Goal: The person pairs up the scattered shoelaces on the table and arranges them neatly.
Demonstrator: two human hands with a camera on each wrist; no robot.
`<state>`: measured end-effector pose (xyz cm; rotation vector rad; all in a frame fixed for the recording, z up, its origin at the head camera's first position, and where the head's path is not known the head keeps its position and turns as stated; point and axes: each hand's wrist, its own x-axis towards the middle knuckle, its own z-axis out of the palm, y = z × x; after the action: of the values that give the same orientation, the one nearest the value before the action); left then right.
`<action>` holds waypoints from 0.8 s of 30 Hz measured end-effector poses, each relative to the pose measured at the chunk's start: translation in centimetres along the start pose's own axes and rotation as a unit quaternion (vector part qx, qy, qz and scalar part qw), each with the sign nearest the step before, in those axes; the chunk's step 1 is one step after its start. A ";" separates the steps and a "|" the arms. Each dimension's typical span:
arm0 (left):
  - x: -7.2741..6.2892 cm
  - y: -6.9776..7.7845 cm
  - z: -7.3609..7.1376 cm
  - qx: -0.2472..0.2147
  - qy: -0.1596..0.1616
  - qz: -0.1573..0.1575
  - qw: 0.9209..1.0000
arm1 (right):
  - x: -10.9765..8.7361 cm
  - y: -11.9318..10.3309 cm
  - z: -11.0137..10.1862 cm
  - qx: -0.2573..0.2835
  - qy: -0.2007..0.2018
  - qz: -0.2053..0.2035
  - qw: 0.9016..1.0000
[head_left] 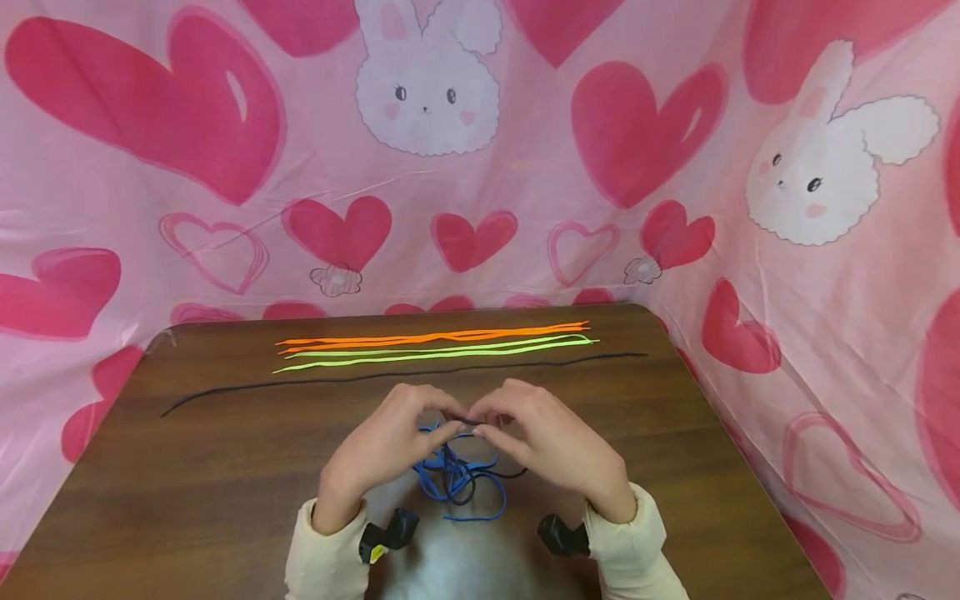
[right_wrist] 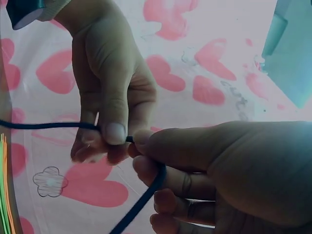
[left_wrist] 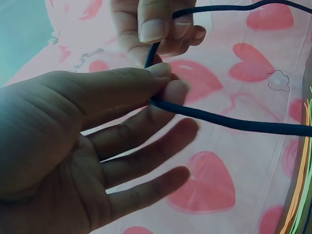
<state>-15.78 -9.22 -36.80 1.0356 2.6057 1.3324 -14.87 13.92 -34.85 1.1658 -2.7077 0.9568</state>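
A thin dark cord point(left_wrist: 234, 121) runs between my two hands, held up in front of me. My left hand point(head_left: 386, 442) pinches it between thumb and index finger, the other fingers spread in the left wrist view. Close beside those fingertips, my right hand point(head_left: 558, 437) pinches the same cord with thumb and fingers. Only a short piece of the dark cord point(right_wrist: 129, 139) shows between the pinches in the right wrist view, and lengths trail off from both hands. Below them on the table lies a loose tangle of blue lace point(head_left: 491, 483) mixed with dark loops.
Across the brown table point(head_left: 187, 500), beyond my hands, one long dark cord point(head_left: 405, 374) lies stretched out. Green laces point(head_left: 450, 353) and orange laces point(head_left: 420, 340) lie behind it, roughly parallel. A pink cloth point(head_left: 510, 183) with hearts and rabbits hangs behind and to the right.
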 end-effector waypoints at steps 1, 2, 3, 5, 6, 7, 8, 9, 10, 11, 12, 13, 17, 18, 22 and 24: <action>-0.1 0.0 0.0 0.000 0.009 0.005 1.000 | -0.1 0.0 -0.1 0.002 0.000 0.001 1.000; -0.1 0.0 -0.1 0.001 0.018 0.010 1.000 | -0.1 0.1 -0.2 0.004 -0.001 0.001 1.000; -0.2 0.1 -0.1 0.001 0.027 0.016 1.000 | -0.2 0.1 -0.3 0.006 -0.001 0.003 1.000; -0.3 0.2 -0.2 -0.001 0.042 0.024 0.999 | -0.3 0.2 -0.5 0.008 -0.001 0.006 1.000; -0.4 0.2 -0.3 0.001 0.049 0.026 0.998 | -0.3 0.2 -0.7 0.008 -0.002 0.007 1.000; -0.4 0.3 -0.4 0.002 0.057 0.028 0.998 | -0.4 0.3 -0.8 0.009 -0.002 0.009 1.000; -0.5 0.3 -0.4 0.005 0.065 0.031 0.997 | -0.4 0.4 -0.9 0.009 -0.002 0.011 1.000; -0.5 0.4 -0.4 0.007 0.073 0.032 0.997 | -0.5 0.4 -1.0 0.008 -0.001 0.014 1.000; -0.6 0.4 -0.5 0.010 0.081 0.034 0.996 | -0.5 0.5 -1.1 0.006 0.001 0.014 1.000; -0.6 0.4 -0.5 0.013 0.089 0.036 0.995 | -0.6 0.6 -1.2 0.006 0.005 0.013 1.000; -0.7 0.4 -0.6 0.016 0.096 0.038 0.995 | -0.6 0.7 -1.2 0.006 0.009 0.011 1.000; -0.7 0.4 -0.6 0.017 0.103 0.039 0.994 | -0.6 0.8 -1.3 0.006 0.013 0.009 1.000; -0.9 0.4 -0.8 0.024 0.124 0.042 0.991 | -0.8 1.1 -1.5 0.006 0.035 0.004 0.999; -1.0 0.4 -0.9 0.025 0.128 0.042 0.991 | -0.9 1.1 -1.6 0.007 0.039 0.006 0.999; -1.1 0.6 -1.1 0.032 0.142 0.047 0.988 | -1.1 1.4 -2.0 0.009 0.056 0.009 0.998; -1.1 0.7 -1.2 0.035 0.148 0.048 0.987 | -1.2 1.6 -2.1 0.010 0.064 0.006 0.998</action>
<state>-14.96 -10.43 -35.84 1.0591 2.8655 1.5336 -15.44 16.67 -34.34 1.0535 -2.6146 1.0245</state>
